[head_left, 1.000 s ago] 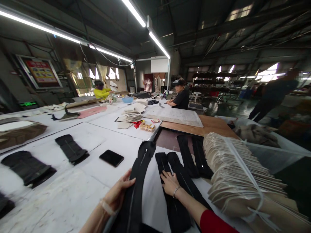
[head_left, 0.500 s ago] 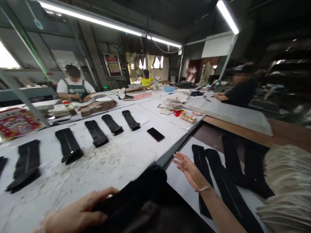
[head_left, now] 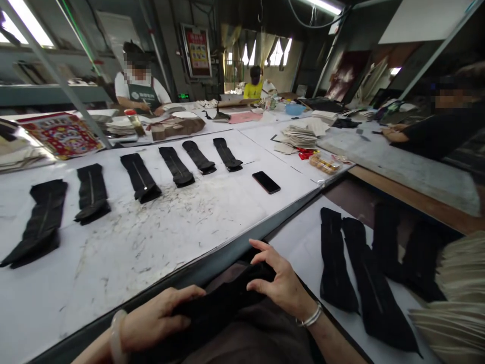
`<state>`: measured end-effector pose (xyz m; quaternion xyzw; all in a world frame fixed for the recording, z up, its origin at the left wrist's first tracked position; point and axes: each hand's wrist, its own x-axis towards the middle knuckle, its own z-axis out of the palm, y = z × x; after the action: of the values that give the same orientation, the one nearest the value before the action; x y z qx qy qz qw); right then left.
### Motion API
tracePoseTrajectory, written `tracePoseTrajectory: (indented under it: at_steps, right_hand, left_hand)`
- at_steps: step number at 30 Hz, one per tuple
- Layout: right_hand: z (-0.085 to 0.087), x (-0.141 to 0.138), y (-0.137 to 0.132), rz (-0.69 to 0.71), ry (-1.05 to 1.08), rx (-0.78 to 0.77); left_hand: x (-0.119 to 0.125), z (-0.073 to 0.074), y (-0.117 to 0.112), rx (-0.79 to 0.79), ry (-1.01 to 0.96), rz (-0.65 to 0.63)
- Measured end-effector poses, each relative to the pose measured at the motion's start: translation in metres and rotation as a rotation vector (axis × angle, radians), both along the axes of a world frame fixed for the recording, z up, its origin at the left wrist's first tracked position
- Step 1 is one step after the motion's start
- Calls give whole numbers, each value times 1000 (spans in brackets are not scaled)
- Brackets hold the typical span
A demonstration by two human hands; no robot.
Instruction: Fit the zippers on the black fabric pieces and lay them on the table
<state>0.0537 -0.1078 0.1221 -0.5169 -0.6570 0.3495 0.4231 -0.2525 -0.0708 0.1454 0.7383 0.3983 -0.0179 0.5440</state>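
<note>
A dark black fabric piece lies low in front of me, at the table's near edge. My left hand, with a pale bangle at the wrist, grips its left part, thumb on top. My right hand is at the fabric's far right end, thumb and fingers apart; whether it touches the cloth I cannot tell. Across the white table, several black tube-like pieces with zips, one of them a zipped black piece, are laid in a row. More black strips lie flat to my right.
A phone rests on the white table, with dark lint scattered left of it. Stacked pale pieces stand at the right edge. Farther back are a plastic food box, paper-like stacks and several co-workers.
My right hand has come in from the right-hand strips to the end of the black fabric. The fabric sits lower and nearer to me, still in my left hand. The view has turned.
</note>
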Motion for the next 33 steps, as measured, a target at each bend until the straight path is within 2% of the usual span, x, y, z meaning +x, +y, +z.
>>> tracePoseTrajectory:
  at_steps: [5, 17, 22, 33]
  right_hand:
    - [-6, -19, -1, -38, -9, 26]
    - [-10, -41, 5, -70, -15, -12]
    - [-10, -44, 5, -72, -39, -8]
    - [-7, -43, 5, -60, -85, -4]
  left_hand:
    - [-11, -13, -1, -25, -38, 21]
    - [-18, -29, -6, -13, -52, 59]
    - [-2, -38, -8, 37, -144, 128]
    - [59, -51, -7, 164, -262, 379]
